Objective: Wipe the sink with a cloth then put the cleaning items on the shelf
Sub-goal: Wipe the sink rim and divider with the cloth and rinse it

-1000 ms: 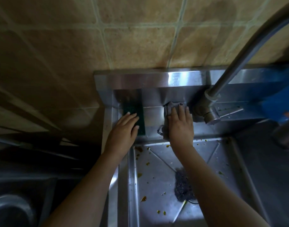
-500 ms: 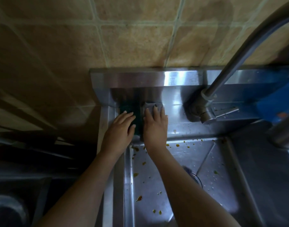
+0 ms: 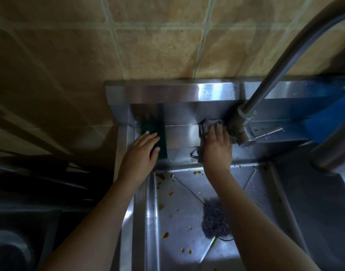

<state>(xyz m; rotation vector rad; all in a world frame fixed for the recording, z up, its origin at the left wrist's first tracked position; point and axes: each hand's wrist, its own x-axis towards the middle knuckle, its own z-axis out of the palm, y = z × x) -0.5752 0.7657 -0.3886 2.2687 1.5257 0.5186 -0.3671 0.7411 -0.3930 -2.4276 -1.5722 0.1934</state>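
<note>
A steel sink (image 3: 179,216) spotted with orange food scraps lies below a tiled wall. On its back ledge, my right hand (image 3: 216,147) presses flat on a grey cloth (image 3: 203,132), right beside the tap base (image 3: 240,130). At the ledge's left end, my left hand (image 3: 141,151) rests with straight fingers on a dark green scouring pad (image 3: 160,133). A dark steel-wool scourer (image 3: 214,218) lies in the basin over the drain.
The curved tap spout (image 3: 285,61) rises to the upper right. A blue object (image 3: 331,120) stands on the ledge at the right, with a blurred metal cylinder (image 3: 331,155) in front of it. A dark pot (image 3: 9,249) sits at the lower left.
My right hand slid the cloth left next to the green pad, then back right along the ledge to the tap base. My left hand stayed on the pad.
</note>
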